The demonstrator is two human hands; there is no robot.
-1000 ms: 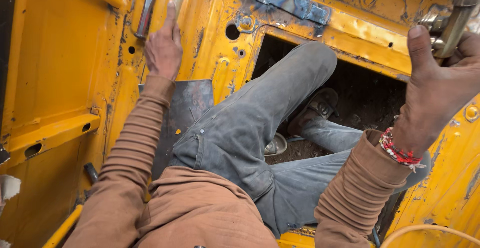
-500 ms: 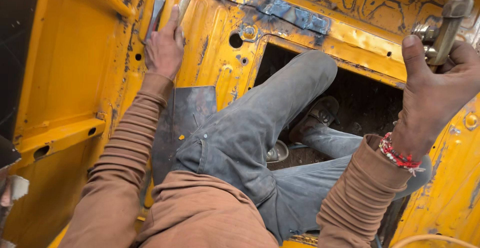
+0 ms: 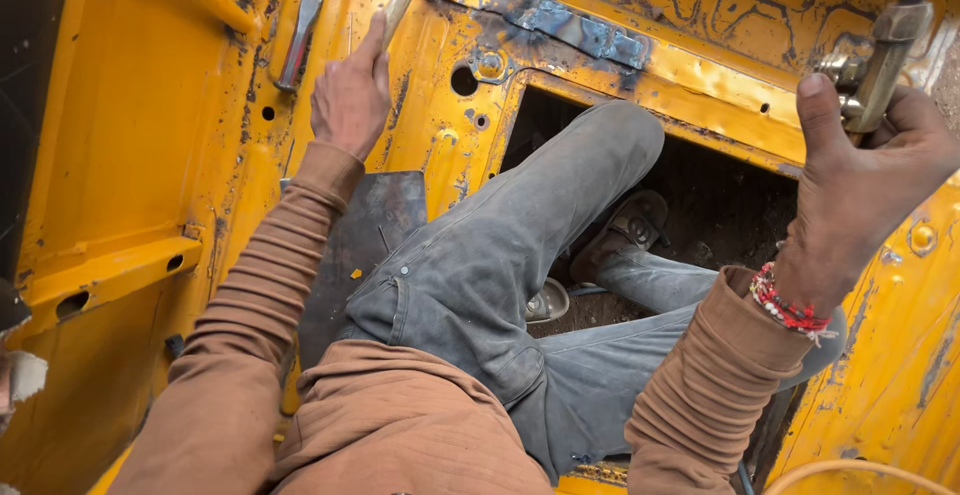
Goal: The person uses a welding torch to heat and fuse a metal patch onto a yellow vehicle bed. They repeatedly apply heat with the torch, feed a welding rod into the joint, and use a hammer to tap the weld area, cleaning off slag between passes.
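- Sitting inside a yellow sheet-metal body [image 3: 130, 155], scuffed and blackened in patches; the person's grey-trousered legs [image 3: 520, 255] pass down through a rectangular opening [image 3: 720, 205] in the panel.
- Grey steel plate [image 3: 365, 240]: lies flat on the yellow panel, just beside the left thigh and under the left forearm. Best kept pinned there so a blow does not shift it.
- Right hand [image 3: 860, 195]: raised at the right edge, fingers curled shut around a metal fitting on a rod [image 3: 885, 50], thumb up. A good brace, I judge; worth keeping firm.
- Left hand [image 3: 350, 95]: fingers wrapped tight around a wooden hammer handle [image 3: 403, 0], held high near the top edge; the head is mostly cut off from view. A short, controlled swing would suit this cramped space.
- Flat chisel [image 3: 298, 40]: rests on the panel just left of the left hand, not touched.
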